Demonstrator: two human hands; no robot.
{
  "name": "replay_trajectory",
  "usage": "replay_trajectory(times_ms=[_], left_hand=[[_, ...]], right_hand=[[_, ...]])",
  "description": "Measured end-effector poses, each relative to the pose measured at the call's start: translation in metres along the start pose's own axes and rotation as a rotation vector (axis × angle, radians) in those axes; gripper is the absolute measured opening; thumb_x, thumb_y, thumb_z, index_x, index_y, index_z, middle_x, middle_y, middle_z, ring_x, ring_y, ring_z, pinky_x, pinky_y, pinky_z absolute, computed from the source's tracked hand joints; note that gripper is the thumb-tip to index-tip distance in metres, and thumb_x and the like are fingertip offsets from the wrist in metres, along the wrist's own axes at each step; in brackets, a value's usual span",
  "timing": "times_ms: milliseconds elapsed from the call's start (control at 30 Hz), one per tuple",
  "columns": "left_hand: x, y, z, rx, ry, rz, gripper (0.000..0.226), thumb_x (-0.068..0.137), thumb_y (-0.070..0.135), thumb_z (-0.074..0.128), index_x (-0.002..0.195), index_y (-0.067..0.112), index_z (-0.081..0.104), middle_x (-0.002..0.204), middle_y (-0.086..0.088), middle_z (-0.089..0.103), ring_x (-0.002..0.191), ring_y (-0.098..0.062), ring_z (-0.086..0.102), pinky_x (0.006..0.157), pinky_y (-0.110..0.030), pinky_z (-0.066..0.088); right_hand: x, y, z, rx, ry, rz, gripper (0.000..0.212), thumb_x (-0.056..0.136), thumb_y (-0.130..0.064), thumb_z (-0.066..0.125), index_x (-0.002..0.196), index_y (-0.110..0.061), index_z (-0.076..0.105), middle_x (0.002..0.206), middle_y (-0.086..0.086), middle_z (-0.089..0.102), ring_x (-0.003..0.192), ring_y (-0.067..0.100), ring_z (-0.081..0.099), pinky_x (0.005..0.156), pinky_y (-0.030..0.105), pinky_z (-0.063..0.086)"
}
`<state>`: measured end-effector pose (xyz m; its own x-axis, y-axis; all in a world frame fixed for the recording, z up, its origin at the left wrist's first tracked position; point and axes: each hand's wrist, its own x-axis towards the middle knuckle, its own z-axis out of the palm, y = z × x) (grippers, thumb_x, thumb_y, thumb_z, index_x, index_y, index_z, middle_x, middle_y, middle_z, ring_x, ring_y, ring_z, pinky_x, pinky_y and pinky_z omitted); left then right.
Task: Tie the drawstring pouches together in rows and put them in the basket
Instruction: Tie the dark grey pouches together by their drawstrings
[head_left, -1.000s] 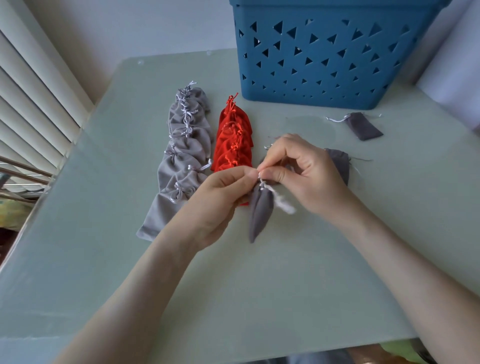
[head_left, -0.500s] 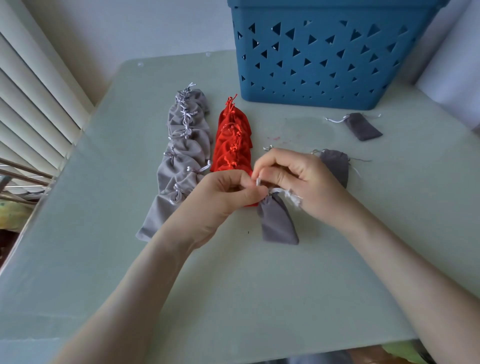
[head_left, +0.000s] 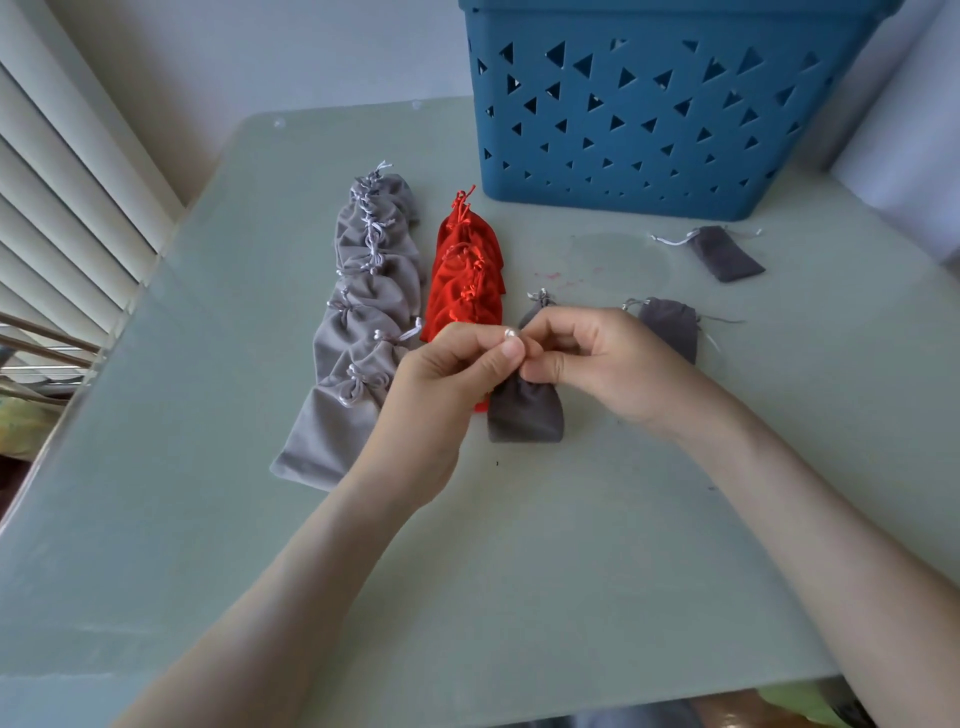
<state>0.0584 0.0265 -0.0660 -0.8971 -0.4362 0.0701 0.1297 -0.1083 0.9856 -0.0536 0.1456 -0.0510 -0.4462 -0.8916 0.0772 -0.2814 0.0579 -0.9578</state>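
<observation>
A dark grey pouch (head_left: 525, 413) lies flat on the table under my hands. My left hand (head_left: 441, 384) and my right hand (head_left: 597, 358) meet above it and both pinch its pale drawstring (head_left: 510, 334) between thumb and fingers. Another dark grey pouch (head_left: 535, 312) pokes out behind my fingers; how it joins is hidden. A tied row of light grey pouches (head_left: 363, 312) and a tied row of red pouches (head_left: 467, 280) lie to the left. Two loose dark grey pouches lie to the right, one (head_left: 670, 327) near my right hand, one (head_left: 724, 254) farther back.
A blue basket (head_left: 649, 119) with triangular holes stands at the back of the pale green table (head_left: 467, 571). Window blinds (head_left: 62, 208) run along the left side. The table's front edge is close to my body.
The dark grey pouch hung from my fingers a second ago; now it lies flat on the table. Both hands dropped slightly and keep pinching the drawstring.
</observation>
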Motion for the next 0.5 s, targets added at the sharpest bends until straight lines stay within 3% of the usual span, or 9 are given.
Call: replay_trajectory(times_ms=[133, 233, 300, 400, 500], left_hand=[[-0.0006, -0.0020, -0.0034, 0.230, 0.060, 0.014, 0.019, 0.087, 0.023, 0.062, 0.077, 0.032, 0.075, 0.095, -0.003, 0.069, 0.093, -0.015, 0.062, 0.091, -0.034, 0.047], [-0.0020, -0.0024, -0.0027, 0.361, 0.099, 0.069, 0.019, 0.088, 0.026, 0.059, 0.078, 0.033, 0.074, 0.096, -0.001, 0.070, 0.099, -0.017, 0.063, 0.096, -0.040, 0.047], [-0.0022, -0.0021, -0.0016, 0.417, 0.103, 0.095, 0.020, 0.091, 0.023, 0.058, 0.079, 0.031, 0.072, 0.092, 0.007, 0.070, 0.093, -0.010, 0.063, 0.092, -0.037, 0.048], [-0.0033, -0.0009, 0.0006, 0.440, 0.098, 0.102, 0.021, 0.095, 0.015, 0.056, 0.081, 0.024, 0.069, 0.075, 0.017, 0.066, 0.068, 0.003, 0.056, 0.073, -0.022, 0.044], [-0.0040, -0.0025, 0.0013, 0.553, 0.131, 0.189, 0.018, 0.094, 0.015, 0.058, 0.084, 0.023, 0.070, 0.079, 0.017, 0.068, 0.073, 0.006, 0.058, 0.074, -0.015, 0.044]], right_hand=[[0.0009, 0.0030, -0.0046, -0.225, 0.021, 0.054, 0.023, 0.086, -0.009, 0.066, 0.079, -0.031, 0.064, 0.068, -0.021, 0.066, 0.069, -0.009, 0.056, 0.073, 0.010, 0.042], [0.0003, 0.0044, -0.0079, -0.308, 0.056, 0.082, 0.020, 0.088, -0.010, 0.065, 0.076, -0.026, 0.065, 0.064, -0.012, 0.064, 0.062, -0.004, 0.056, 0.070, 0.015, 0.044], [0.0001, 0.0047, -0.0078, -0.326, 0.062, 0.099, 0.019, 0.090, -0.012, 0.063, 0.074, -0.022, 0.063, 0.064, -0.008, 0.062, 0.060, -0.001, 0.055, 0.068, 0.018, 0.045], [0.0006, 0.0040, -0.0064, -0.349, 0.069, 0.120, 0.024, 0.095, -0.020, 0.056, 0.071, -0.020, 0.059, 0.063, -0.009, 0.058, 0.059, 0.001, 0.052, 0.064, 0.021, 0.042], [0.0013, 0.0012, -0.0011, -0.129, 0.146, 0.197, 0.034, 0.098, -0.019, 0.049, 0.064, -0.017, 0.051, 0.057, -0.010, 0.048, 0.060, 0.009, 0.044, 0.060, 0.025, 0.035]])
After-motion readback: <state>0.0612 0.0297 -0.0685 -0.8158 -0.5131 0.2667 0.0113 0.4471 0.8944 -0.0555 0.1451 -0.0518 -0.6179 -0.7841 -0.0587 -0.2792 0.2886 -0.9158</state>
